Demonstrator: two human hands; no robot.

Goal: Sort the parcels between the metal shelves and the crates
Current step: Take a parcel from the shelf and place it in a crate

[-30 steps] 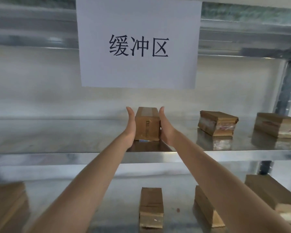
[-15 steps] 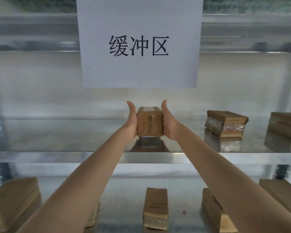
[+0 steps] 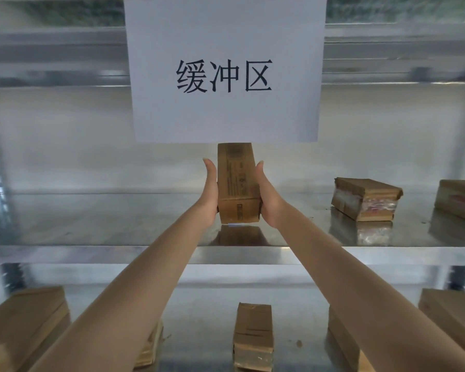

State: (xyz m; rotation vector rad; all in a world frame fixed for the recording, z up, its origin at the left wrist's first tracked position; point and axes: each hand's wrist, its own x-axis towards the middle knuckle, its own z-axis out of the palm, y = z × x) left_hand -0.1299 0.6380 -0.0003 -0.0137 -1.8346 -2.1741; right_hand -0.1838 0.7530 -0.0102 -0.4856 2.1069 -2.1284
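Left hand (image 3: 210,196) and right hand (image 3: 269,201), flat, clamp 1 parcel (image 3: 238,181); 2 shelf parcels (image 3: 365,202) (image 3: 459,200) right, 5 lower parcels (image 3: 22,326) (image 3: 148,347) (image 3: 253,334) (image 3: 341,342) (image 3: 451,315) below; 1 sign (image 3: 226,116) masks its top.

A long brown cardboard parcel (image 3: 238,183) with printed sides tilts steeply over the middle metal shelf (image 3: 91,224), far end raised and near end low, pressed between the flat left hand (image 3: 210,194) and right hand (image 3: 269,200). To its right a taped parcel (image 3: 365,202) and an edge parcel (image 3: 459,200) lie flat. On the lower shelf (image 3: 199,318) lie a narrow parcel (image 3: 254,336) and a large left parcel (image 3: 24,326).
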